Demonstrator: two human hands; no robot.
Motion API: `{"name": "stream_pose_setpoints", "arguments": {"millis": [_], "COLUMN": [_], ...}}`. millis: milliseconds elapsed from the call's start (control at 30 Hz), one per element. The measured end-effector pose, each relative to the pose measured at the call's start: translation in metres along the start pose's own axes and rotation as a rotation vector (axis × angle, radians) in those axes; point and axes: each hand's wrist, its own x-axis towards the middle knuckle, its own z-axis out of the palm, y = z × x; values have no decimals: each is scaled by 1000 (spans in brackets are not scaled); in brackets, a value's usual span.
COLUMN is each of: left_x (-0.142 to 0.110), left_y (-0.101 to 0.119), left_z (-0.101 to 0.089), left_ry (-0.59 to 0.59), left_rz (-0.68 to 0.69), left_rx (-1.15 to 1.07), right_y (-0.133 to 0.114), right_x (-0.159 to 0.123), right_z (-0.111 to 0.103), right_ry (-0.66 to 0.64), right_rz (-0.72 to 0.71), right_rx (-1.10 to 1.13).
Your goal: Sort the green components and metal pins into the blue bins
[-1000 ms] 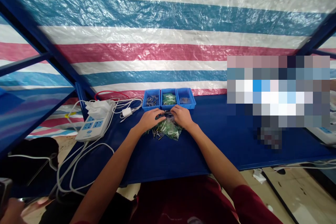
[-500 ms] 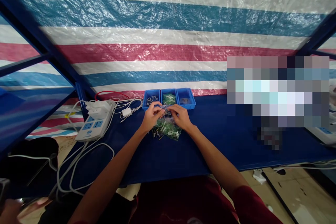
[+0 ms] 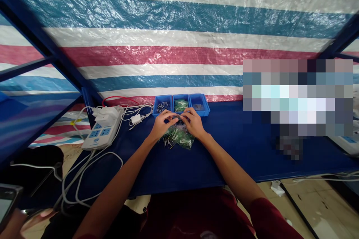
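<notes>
My left hand [image 3: 163,123] and my right hand [image 3: 194,122] meet fingertip to fingertip above the pile, both closed in a pinch. Between them is a small, partly see-through thing, mostly hidden by the fingers; I cannot make out its kind. Just below the hands lies a heap of green packets [image 3: 183,140] with pale pieces showing in them. Loose thin metal-looking pins [image 3: 168,141] spread at the heap's left side. Behind the hands stand three blue bins: the left bin [image 3: 154,109] holds similar small pins, the middle bin [image 3: 181,95] green packets, the right bin [image 3: 206,110] flat greyish pieces.
A white power strip [image 3: 97,140] with plugs and looping white cables [image 3: 81,171] takes up the table's left side. A striped plastic sheet [image 3: 174,37] hangs behind the blue table [image 3: 232,145]. At lower left, another person's hand [image 3: 14,220] holds a phone [image 3: 8,199]. A blurred-out patch covers the right.
My fingertips have shifted slightly over the heap, and the thing between them shows less. At lower left the other person's phone has come further into view.
</notes>
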Motion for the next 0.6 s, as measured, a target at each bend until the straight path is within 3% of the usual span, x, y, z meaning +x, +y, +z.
{"name": "stream_pose_setpoints", "arguments": {"millis": [133,267,600], "left_x": [0,-1,-2], "left_y": [1,1,-10], "left_z": [-1,-1,-3], "left_ry": [20,-64,-44], "left_rz": [68,9,-44], "left_rx": [121,114,60], "right_y": [-1,-5,-5], "right_x": [-1,-1,-1], "right_z": [1,0,-2], "right_ry": [-21,-53,-59], "right_rz": [0,-10,3], "right_rx": [-4,-11,65]}}
